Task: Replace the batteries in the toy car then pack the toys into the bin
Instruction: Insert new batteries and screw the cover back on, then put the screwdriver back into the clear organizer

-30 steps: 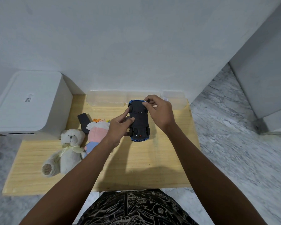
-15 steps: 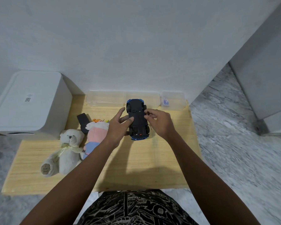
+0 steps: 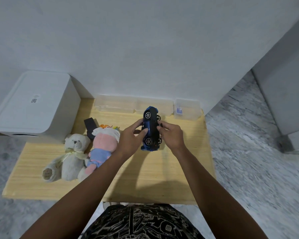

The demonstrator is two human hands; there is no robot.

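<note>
A blue toy car with a black underside is held above the wooden table, tipped onto its side so two left wheels face me. My left hand grips its blue body from the left. My right hand holds its black underside from the right. A white lidded bin stands at the table's far left. A cream teddy bear and a pink-and-blue plush doll lie left of my hands.
Clear plastic boxes line the back edge against the wall; a smaller one at the right holds something blue. A black object lies behind the doll. Marble floor surrounds the table.
The car, underside up before, has rolled onto its side between both hands. My right hand moved from the car's far end to its middle.
</note>
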